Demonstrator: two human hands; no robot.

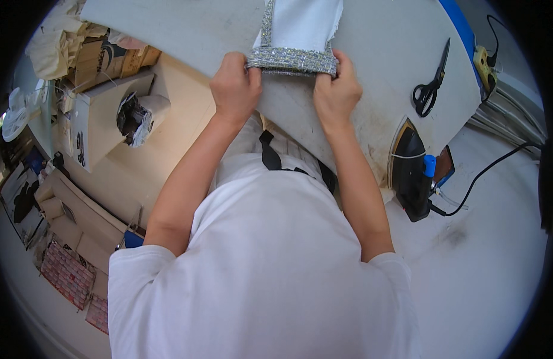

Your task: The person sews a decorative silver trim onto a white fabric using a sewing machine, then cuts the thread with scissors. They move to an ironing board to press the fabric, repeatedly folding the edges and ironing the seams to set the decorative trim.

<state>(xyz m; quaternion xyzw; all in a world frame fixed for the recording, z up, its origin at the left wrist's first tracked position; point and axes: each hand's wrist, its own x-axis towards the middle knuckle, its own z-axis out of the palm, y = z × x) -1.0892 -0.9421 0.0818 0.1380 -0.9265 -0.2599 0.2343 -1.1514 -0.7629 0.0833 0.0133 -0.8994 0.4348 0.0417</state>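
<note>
A piece of white fabric (303,27) with a silvery, glittering band (291,58) along its near edge lies at the top of the view, its far part cut off by the frame. A narrower strip of the same glitter trim runs up its left side. My left hand (236,87) grips the left end of the band, fingers curled and thumb on top. At the right end my right hand (338,90) is closed on it in the same way. Between both hands the band stretches roughly straight, just over the near edge of the pale worktable (372,78).
To the right on the table lie black-handled scissors (429,96) and a corded iron (411,170) near the edge. A power strip (485,66) sits at the far right. At left are a cardboard box (100,60), a white fan (16,113) and a beige sofa (85,221).
</note>
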